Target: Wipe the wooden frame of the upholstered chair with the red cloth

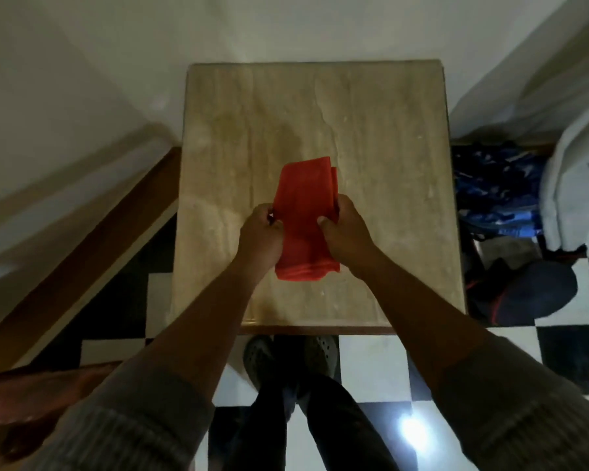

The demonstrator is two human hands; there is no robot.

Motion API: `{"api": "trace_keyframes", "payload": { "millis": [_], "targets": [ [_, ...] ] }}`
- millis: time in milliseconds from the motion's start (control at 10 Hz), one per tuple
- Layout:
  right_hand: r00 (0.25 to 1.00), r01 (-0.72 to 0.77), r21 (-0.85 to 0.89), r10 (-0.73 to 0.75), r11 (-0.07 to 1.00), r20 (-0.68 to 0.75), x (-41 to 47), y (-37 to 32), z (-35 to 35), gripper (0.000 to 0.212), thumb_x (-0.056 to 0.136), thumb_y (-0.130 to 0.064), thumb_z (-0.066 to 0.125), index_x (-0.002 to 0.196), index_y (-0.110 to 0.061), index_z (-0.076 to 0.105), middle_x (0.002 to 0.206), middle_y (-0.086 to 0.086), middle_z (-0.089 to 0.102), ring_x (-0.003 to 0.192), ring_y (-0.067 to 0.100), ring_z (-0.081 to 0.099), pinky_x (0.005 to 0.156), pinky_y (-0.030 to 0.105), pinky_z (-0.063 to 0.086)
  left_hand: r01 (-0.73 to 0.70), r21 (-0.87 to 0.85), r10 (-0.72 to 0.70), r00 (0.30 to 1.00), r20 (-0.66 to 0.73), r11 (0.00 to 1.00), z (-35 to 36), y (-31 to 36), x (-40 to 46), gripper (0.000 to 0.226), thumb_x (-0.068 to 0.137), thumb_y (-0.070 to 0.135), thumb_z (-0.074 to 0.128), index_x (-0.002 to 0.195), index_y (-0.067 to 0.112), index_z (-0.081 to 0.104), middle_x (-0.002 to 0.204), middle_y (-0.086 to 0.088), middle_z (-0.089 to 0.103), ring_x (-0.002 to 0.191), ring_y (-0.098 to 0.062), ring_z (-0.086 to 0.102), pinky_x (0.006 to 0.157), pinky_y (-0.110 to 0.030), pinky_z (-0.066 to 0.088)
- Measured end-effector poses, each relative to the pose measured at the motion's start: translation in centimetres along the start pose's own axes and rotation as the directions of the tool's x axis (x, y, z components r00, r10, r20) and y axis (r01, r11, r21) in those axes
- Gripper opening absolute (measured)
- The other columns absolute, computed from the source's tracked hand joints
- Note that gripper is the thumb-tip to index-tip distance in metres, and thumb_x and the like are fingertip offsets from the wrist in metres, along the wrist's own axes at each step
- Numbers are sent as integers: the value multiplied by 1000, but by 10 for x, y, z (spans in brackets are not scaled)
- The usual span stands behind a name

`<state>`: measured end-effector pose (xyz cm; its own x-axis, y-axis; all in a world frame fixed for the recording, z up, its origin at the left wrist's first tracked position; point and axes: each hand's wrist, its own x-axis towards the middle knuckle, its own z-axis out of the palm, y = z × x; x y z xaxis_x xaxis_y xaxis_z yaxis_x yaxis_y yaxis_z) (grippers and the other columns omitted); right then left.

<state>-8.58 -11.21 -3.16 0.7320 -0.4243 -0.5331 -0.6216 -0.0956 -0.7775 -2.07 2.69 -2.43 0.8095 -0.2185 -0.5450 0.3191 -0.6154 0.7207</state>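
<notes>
A red cloth, folded into a long strip, lies over the middle of a beige stone-topped table. My left hand grips the cloth's left edge. My right hand grips its right edge, thumb on top. Both hands are closed on the cloth at about its middle. At the bottom left a dark reddish-brown wooden piece shows; I cannot tell whether it belongs to the chair.
The table stands against a white wall. A wooden skirting runs diagonally at the left. At the right lie a blue patterned bag, a white cloth and a dark bag. The floor is black-and-white tiles; my feet stand at the table's front edge.
</notes>
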Motion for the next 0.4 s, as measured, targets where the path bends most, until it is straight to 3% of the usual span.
{"api": "trace_keyframes", "payload": {
  "millis": [100, 200, 300, 400],
  "targets": [
    [999, 9, -125, -5, 992, 33, 14, 38, 8, 61, 89, 0, 53, 147, -13, 38, 117, 2, 63, 109, 22, 62, 78, 15, 44, -27, 170, 13, 997, 80, 985, 19, -36, 18, 30, 92, 6, 47, 118, 17, 58, 101, 1, 65, 91, -15, 62, 68, -19, 44],
    [999, 31, -186, -24, 982, 42, 9, 61, 12, 72, 87, 0, 56, 153, -17, 31, 121, 3, 66, 98, 14, 63, 73, 7, 44, -80, 238, 55, 992, 110, 968, 20, -55, 13, 38, 91, 2, 48, 122, 22, 56, 89, 19, 57, 76, 8, 59, 53, -5, 41],
    [999, -2, -240, 12, 971, 39, -1, 62, 11, 67, 89, -18, 63, 149, -20, 35, 127, 9, 62, 108, 23, 63, 84, 30, 55, -116, 302, 89, 991, 101, 946, 9, -56, 7, 49, 95, 11, 53, 141, 22, 41, 108, 7, 56, 103, -7, 62, 70, -13, 47],
    [998, -65, -468, 63, 882, -20, -16, 40, -6, 65, 88, -40, 66, 142, -18, 38, 127, 16, 51, 114, 36, 55, 90, 45, 50, -141, 512, 85, 988, 131, 848, -20, -35, 0, 69, 96, 30, 57, 154, 22, 21, 150, -13, 39, 134, -30, 45, 101, -41, 43]
  ]
}}
